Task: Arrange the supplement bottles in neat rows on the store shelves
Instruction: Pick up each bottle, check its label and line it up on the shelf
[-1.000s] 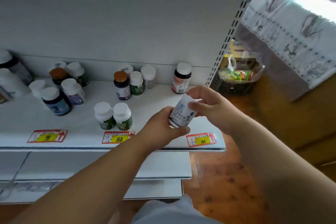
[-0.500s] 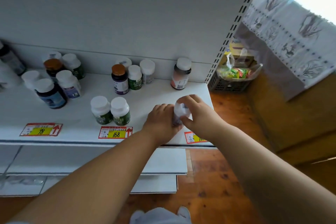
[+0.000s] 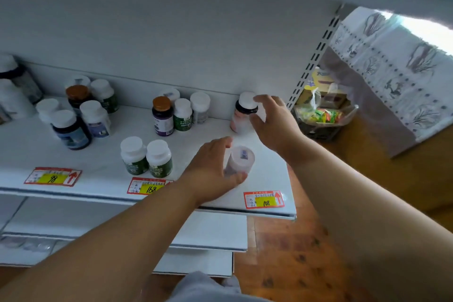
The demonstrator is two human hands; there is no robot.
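The left hand point(image 3: 215, 169) curls its fingers around a white bottle point(image 3: 239, 162) standing on the shelf point(image 3: 103, 162). The right hand point(image 3: 272, 120), fingers apart, reaches a pink bottle point(image 3: 242, 115) at the back. Likely next: grip it and draw it forward into line.

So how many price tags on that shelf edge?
3: the tag marked 98 at the left, 168 in the middle, partly behind the left forearm, and 108 near the right end.
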